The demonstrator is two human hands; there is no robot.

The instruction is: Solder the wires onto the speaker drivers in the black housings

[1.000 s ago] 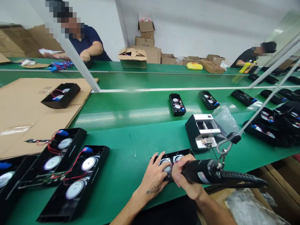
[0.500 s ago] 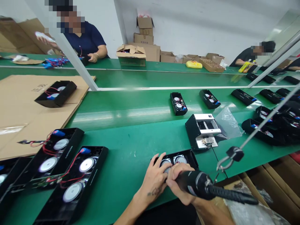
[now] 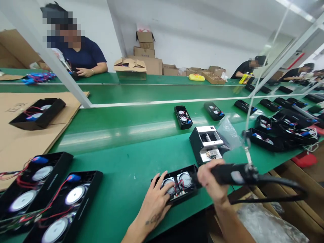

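My left hand (image 3: 154, 202) lies spread across a black speaker housing (image 3: 192, 189), with its fingers on the nearer of two round speakers. My right hand (image 3: 212, 179) grips a black electric screwdriver (image 3: 235, 174) just to the right of the housing. The screwdriver hangs from a cable and hook, and its tip is hidden near the housing's edge. Red wires and a small circuit board show inside the open housing. A white and black fixture (image 3: 205, 143) stands just beyond my right hand.
Several open speaker housings (image 3: 68, 202) lie on the green conveyor belt (image 3: 121, 162) to my left, and more line the belt ahead and right. A cardboard sheet (image 3: 15, 155) lies at left. A co-worker (image 3: 81, 55) sits across the belt.
The screwdriver has swung up and away to the right, off the speakers. The housing now shows more openly under my left hand, and my view has turned to the left.
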